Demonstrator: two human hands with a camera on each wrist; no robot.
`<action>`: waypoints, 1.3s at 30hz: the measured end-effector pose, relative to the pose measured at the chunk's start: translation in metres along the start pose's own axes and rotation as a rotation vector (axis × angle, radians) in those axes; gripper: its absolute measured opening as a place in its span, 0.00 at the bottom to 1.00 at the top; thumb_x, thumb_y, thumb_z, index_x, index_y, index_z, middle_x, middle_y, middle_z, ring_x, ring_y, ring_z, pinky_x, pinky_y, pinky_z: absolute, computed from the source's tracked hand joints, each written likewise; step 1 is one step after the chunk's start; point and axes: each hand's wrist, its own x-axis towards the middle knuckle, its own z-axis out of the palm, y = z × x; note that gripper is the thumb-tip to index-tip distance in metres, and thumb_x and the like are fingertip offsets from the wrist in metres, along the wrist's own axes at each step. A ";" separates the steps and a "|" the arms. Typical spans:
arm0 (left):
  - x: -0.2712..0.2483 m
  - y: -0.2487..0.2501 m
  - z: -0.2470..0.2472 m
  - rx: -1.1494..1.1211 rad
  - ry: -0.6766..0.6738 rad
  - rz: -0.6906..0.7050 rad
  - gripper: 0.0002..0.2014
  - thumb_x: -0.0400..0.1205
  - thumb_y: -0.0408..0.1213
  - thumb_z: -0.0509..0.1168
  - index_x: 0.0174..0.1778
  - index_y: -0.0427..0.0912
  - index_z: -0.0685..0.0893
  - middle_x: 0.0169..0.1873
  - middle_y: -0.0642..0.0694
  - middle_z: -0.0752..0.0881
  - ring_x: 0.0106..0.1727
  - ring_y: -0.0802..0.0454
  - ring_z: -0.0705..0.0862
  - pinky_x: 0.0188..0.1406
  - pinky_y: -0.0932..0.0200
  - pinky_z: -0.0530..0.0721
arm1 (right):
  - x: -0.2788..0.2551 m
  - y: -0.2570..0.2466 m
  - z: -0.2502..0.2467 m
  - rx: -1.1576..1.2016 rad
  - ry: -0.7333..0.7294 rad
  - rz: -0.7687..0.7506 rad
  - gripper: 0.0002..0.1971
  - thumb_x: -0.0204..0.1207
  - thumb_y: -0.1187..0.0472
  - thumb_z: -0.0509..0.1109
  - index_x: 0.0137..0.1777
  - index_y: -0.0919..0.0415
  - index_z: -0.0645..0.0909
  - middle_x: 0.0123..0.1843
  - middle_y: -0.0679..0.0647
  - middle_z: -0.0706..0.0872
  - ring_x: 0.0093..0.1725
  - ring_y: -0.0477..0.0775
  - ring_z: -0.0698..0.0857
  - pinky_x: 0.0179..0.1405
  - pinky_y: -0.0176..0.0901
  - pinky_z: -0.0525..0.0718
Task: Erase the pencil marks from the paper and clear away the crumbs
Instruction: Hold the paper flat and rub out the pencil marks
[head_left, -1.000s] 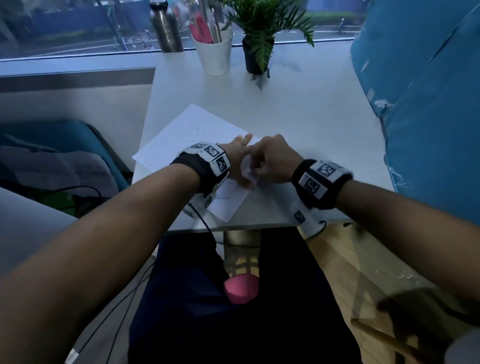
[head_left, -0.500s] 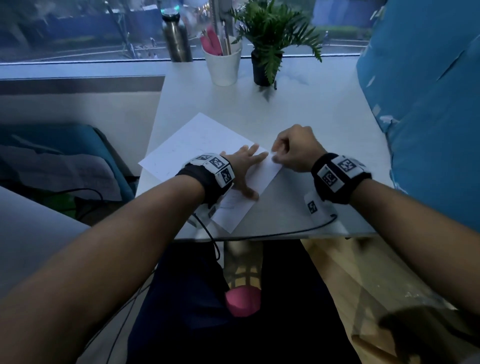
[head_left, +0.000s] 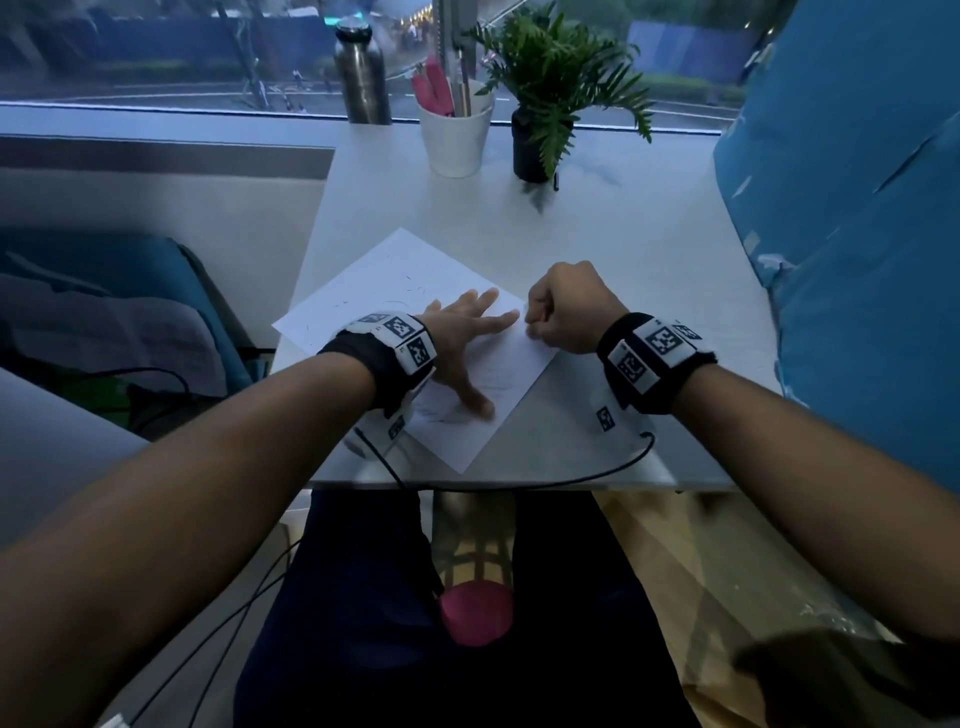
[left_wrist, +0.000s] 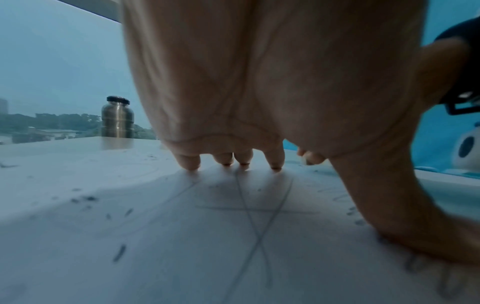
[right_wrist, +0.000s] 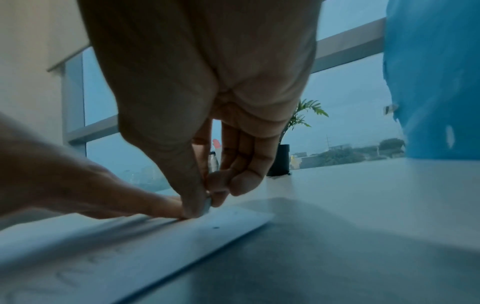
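Left hand (head_left: 460, 332) flat on diagonal paper (head_left: 395, 280); right hand (head_left: 563, 306) grip pinches small eraser (right_wrist: 207, 203)

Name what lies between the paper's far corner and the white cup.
Only bare table top lies between the paper and the white cup; the head view shows that.

White paper (head_left: 395, 280) on a pale grey-white table (head_left: 623, 249), crossed grey pencil lines (left_wrist: 255, 209) and dark specks (left_wrist: 83, 199) on it. Beyond the paper: steel-grey bottle (head_left: 362, 78) with black cap, white cup (head_left: 456, 141) (pink items inside), green plant (head_left: 558, 78) in black pot. Black wristbands (head_left: 652, 361) carry black-and-white square markers.
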 end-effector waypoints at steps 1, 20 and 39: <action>0.000 0.000 0.000 0.006 -0.005 -0.004 0.68 0.57 0.68 0.80 0.86 0.63 0.41 0.86 0.50 0.34 0.85 0.50 0.32 0.81 0.40 0.34 | 0.002 -0.003 0.001 0.010 0.014 0.002 0.11 0.62 0.69 0.71 0.23 0.55 0.79 0.27 0.50 0.85 0.33 0.54 0.83 0.39 0.43 0.86; 0.002 -0.001 0.000 0.031 -0.013 -0.005 0.68 0.57 0.67 0.80 0.85 0.64 0.41 0.85 0.49 0.33 0.85 0.48 0.33 0.81 0.32 0.36 | 0.000 -0.019 0.010 0.045 0.030 -0.081 0.02 0.64 0.65 0.76 0.33 0.64 0.89 0.32 0.58 0.89 0.32 0.52 0.82 0.36 0.36 0.73; 0.001 0.002 -0.002 0.072 -0.057 -0.038 0.71 0.57 0.69 0.79 0.84 0.61 0.34 0.85 0.51 0.31 0.85 0.50 0.32 0.81 0.32 0.37 | 0.008 -0.011 0.004 0.051 0.094 -0.043 0.05 0.64 0.67 0.72 0.30 0.67 0.87 0.28 0.58 0.86 0.32 0.58 0.84 0.37 0.41 0.77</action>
